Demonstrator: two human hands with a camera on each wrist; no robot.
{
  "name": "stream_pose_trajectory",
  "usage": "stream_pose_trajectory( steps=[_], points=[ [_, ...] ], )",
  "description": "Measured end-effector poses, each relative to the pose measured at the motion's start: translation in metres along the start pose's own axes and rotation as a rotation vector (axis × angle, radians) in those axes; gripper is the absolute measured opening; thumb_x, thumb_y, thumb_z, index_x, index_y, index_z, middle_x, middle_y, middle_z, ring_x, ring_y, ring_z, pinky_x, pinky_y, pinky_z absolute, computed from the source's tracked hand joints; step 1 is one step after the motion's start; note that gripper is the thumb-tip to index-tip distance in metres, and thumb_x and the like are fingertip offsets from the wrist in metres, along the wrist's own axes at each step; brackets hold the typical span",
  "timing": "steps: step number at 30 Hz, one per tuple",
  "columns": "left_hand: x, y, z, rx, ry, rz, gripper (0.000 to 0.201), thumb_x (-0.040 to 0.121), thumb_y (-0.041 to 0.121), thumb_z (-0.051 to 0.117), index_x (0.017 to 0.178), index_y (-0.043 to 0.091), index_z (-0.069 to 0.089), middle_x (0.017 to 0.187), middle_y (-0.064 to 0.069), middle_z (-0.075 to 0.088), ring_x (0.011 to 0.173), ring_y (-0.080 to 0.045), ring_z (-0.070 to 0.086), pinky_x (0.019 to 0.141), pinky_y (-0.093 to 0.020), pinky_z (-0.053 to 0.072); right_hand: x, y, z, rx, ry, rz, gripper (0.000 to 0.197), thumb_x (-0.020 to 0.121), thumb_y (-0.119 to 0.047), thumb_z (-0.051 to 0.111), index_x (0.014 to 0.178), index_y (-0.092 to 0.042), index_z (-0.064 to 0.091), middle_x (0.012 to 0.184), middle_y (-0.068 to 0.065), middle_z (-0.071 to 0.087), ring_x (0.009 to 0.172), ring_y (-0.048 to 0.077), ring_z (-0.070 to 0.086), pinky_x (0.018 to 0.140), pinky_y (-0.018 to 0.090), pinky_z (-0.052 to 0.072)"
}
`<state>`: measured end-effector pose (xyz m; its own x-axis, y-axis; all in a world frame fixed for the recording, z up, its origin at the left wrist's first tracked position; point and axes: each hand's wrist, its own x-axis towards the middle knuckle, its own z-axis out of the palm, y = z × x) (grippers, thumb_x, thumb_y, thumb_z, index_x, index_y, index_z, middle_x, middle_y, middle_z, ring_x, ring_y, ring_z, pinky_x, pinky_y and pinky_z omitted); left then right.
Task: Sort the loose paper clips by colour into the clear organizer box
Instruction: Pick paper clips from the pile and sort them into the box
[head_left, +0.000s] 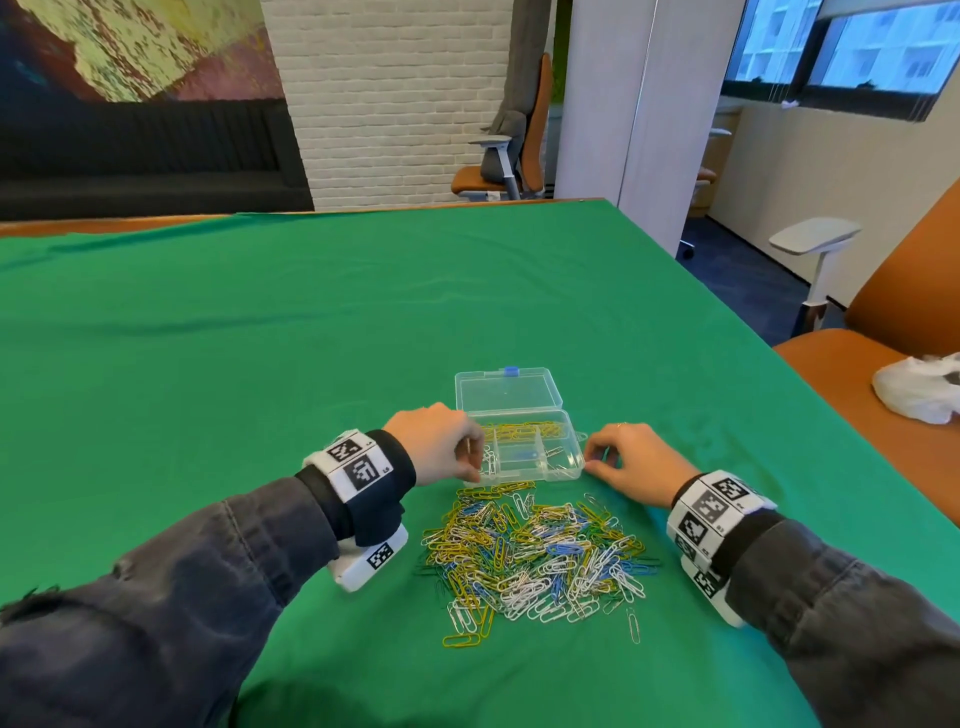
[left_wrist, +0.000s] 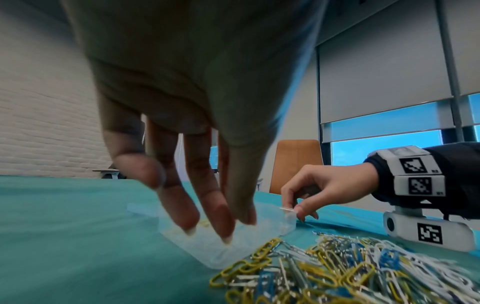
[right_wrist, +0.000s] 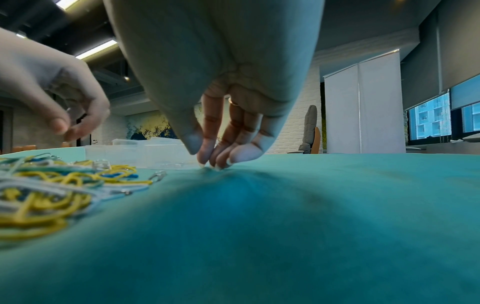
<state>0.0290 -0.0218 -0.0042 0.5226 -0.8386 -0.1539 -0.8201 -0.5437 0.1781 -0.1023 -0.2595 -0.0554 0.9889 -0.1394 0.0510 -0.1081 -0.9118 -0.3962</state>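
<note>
left hand (head_left: 441, 441), fingers curled down, possibly pinching a clip, over the one organizer box's (head_left: 563, 465) left edge; right hand (head_left: 631, 460) pinches at its right corner; clip pile (head_left: 535, 556) just nearer, uncountable; bare cloth beyond.

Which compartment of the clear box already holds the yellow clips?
The long far compartment of the organizer box, next to the open lid. The smaller near compartments hold only a few clips, none yellow.
</note>
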Motion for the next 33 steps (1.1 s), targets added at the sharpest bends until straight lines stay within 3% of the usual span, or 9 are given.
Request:
stream_pose_trajectory(
  steps=[4,6,10,14,18,23,29,33],
  points=[
    [-0.016,-0.007,0.008,0.024,-0.045,-0.078,0.015,0.089,0.042,0.065,0.09,0.027,0.068,0.076,0.016,0.07,0.067,0.002,0.059,0.062,-0.02,0.045,0.0,0.0,0.001,0.002,-0.006,0.003,0.011,0.091,-0.021,0.061,0.092,-0.014,0.069,0.085,-0.006,0.061,0.078,0.011,0.059,0.077,0.026,0.05],
    [-0.02,-0.008,0.012,-0.013,-0.053,-0.077,0.014,0.09,0.043,0.063,0.096,0.031,0.068,0.083,0.015,0.07,0.066,0.003,0.057,0.064,-0.02,0.045,0.0,0.001,0.001,0.004,-0.006,0.004,0.01,0.091,-0.022,0.061,0.091,-0.014,0.069,0.085,-0.006,0.061,0.078,0.011,0.059,0.077,0.026,0.05],
    [-0.021,-0.01,0.015,-0.036,-0.03,-0.074,0.016,0.089,0.042,0.064,0.101,0.033,0.069,0.102,0.014,0.068,0.077,-0.005,0.055,0.07,-0.023,0.044,0.001,0.001,0.001,0.008,-0.014,0.003,0.009,0.09,-0.022,0.061,0.09,-0.016,0.068,0.085,-0.007,0.061,0.077,0.011,0.059,0.075,0.025,0.05],
    [-0.019,-0.008,0.016,-0.059,-0.032,-0.057,0.018,0.09,0.041,0.063,0.104,0.032,0.068,0.106,0.015,0.067,0.077,-0.004,0.054,0.072,-0.023,0.043,0.0,0.002,0.002,0.016,-0.03,0.002,0.008,0.085,-0.028,0.063,0.091,-0.024,0.062,0.086,-0.014,0.059,0.074,0.006,0.058,0.075,0.03,0.054],
    [-0.014,-0.005,0.017,-0.065,-0.036,-0.061,0.022,0.09,0.042,0.063,0.11,0.032,0.067,0.107,0.014,0.067,0.08,-0.006,0.055,0.075,-0.023,0.046,0.001,0.004,0.004,0.032,-0.029,0.027,0.025,0.084,-0.044,0.067,0.101,-0.027,0.059,0.088,-0.014,0.061,0.072,0.006,0.058,0.072,0.028,0.053],
    [-0.009,-0.002,0.018,-0.043,-0.031,-0.058,0.025,0.089,0.04,0.065,0.111,0.029,0.066,0.105,0.014,0.068,0.079,-0.005,0.055,0.072,-0.023,0.044,0.005,0.01,0.008,0.03,0.0,0.021,0.021,0.085,-0.042,0.066,0.098,-0.026,0.062,0.084,-0.015,0.061,0.07,0.007,0.059,0.076,0.036,0.054],
    [-0.007,0.005,0.02,0.06,0.006,-0.086,0.022,0.09,0.042,0.063,0.107,0.029,0.063,0.103,0.011,0.068,0.09,-0.011,0.063,0.077,-0.026,0.052,0.001,0.002,0.005,0.029,-0.038,0.006,0.042,0.08,-0.057,0.065,0.102,-0.021,0.06,0.091,-0.01,0.059,0.069,0.001,0.053,0.065,0.019,0.045],
    [-0.007,0.011,0.022,0.164,0.013,-0.087,0.023,0.09,0.045,0.061,0.106,0.029,0.063,0.104,0.008,0.068,0.092,-0.014,0.064,0.075,-0.028,0.05,0.003,0.003,0.005,0.013,-0.017,0.017,0.033,0.087,-0.052,0.06,0.098,-0.021,0.061,0.088,-0.011,0.059,0.068,0.0,0.052,0.067,0.021,0.047]
  ],
)
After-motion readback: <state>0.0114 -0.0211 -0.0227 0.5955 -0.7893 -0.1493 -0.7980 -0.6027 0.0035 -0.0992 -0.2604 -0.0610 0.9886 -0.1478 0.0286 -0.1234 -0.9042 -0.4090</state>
